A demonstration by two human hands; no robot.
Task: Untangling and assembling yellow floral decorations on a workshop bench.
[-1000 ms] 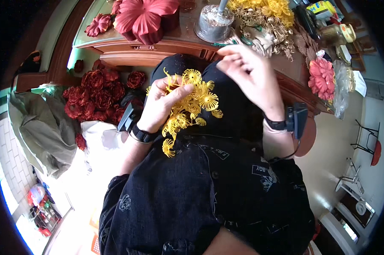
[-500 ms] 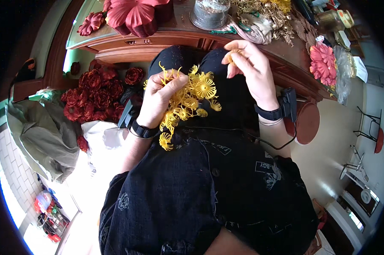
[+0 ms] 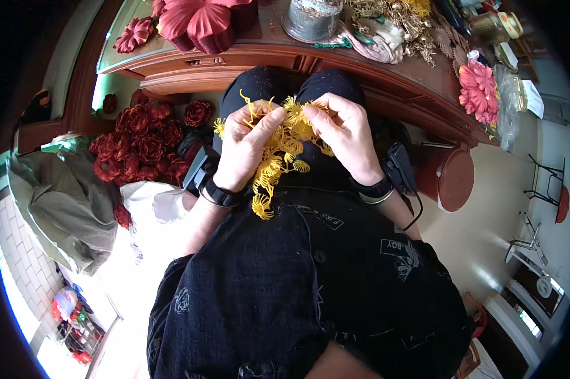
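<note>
Over my lap, my left hand (image 3: 242,148) is closed around the stems of a bunch of yellow artificial flower centres (image 3: 272,167). The small round heads have fringed, ray-like edges and dangle below the fingers; thin yellow stem ends stick up above the fist. Close beside it, my right hand (image 3: 347,139) pinches at a yellow flower centre (image 3: 296,114) on the upper right of the bunch. Its thumb and forefinger meet there, and the other fingers curl behind. Exactly what lies between those fingertips is partly hidden.
A wooden desk (image 3: 234,71) stands ahead, bearing a large red fabric flower (image 3: 203,22), a grey metal pot (image 3: 312,20), dried yellow strands (image 3: 417,41) and pink-red petals (image 3: 479,88). Dark red flowers (image 3: 136,136) are heaped at left. A red-brown round stool (image 3: 457,180) stands right.
My right hand has come down and left from above the lap to the yellow bunch. The left hand with the bunch has shifted slightly to the right.
</note>
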